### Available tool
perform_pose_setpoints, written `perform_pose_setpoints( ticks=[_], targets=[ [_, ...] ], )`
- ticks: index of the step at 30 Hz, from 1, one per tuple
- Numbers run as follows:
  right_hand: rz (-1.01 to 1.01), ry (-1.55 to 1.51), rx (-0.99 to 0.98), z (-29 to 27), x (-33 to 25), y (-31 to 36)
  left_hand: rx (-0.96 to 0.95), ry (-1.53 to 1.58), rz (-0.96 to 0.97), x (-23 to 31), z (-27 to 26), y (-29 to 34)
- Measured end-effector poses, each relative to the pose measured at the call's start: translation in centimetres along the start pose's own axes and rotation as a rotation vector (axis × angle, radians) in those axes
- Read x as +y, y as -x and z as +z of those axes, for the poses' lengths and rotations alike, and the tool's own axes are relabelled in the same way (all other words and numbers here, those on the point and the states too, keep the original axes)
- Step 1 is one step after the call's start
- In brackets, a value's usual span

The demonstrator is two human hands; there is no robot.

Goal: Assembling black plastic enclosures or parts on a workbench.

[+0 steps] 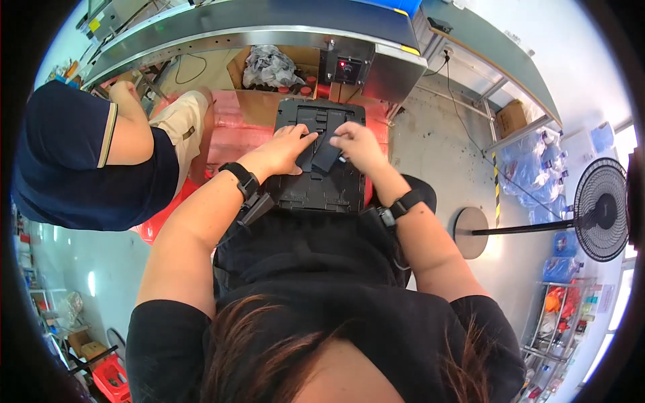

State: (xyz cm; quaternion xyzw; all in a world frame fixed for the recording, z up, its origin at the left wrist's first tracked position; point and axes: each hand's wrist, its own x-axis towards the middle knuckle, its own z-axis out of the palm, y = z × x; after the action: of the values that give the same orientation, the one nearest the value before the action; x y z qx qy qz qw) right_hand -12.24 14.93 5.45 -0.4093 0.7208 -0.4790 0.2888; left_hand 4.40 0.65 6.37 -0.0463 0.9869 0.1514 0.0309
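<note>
A black moulded plastic case or panel (295, 195) with recesses lies in front of me, close to my lap. My left hand (289, 149) rests at its left side, fingers spread, the fingertips reaching onto the dark parts in the middle. My right hand (359, 146) is closed, thumb and fingers pinched at the upper right of a flat black rectangular piece (326, 156). That piece sits tilted over the middle of the case. A small light-coloured bit shows by the right hand, too small to name. Both wrists wear black straps with small devices.
A conveyor (269, 33) with a metal control box (396, 72) runs across the far side. Under it stands a cardboard box (259, 104) of crumpled plastic. At left sits another person (87, 154). To the right are a standing fan (602, 209) and blue water bottles (537, 168).
</note>
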Motion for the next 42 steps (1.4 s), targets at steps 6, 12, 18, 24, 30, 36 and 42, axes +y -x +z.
perform_pose_setpoints(
  ticks=[6,12,18,24,30,36,42],
  targets=[
    [0.139,-0.151,-0.178,-1.5,2.3,1.3,0.227,0.056,0.063,2.4,0.5,2.8],
    [-0.115,0.334,-0.049,1.0,3.6,2.7,0.090,0.066,-0.038,3.2,2.2,4.6],
    [-0.456,0.781,-0.089,1.1,2.8,7.4,0.007,0.083,-0.059,2.0,2.3,4.7],
    [-0.622,1.026,-0.172,0.8,3.7,8.7,0.035,-0.042,0.002,2.3,2.9,4.8],
    [-0.516,1.341,-0.294,1.5,1.3,8.0,0.095,0.007,0.083,1.8,2.6,5.1],
    [-0.362,0.689,-0.365,-1.7,-1.5,7.1,0.374,0.063,-0.098,-0.3,1.8,0.5],
    [-0.085,0.508,-0.231,-2.5,-1.8,8.4,0.085,-0.062,-0.059,-4.0,1.0,-2.4]
  ],
)
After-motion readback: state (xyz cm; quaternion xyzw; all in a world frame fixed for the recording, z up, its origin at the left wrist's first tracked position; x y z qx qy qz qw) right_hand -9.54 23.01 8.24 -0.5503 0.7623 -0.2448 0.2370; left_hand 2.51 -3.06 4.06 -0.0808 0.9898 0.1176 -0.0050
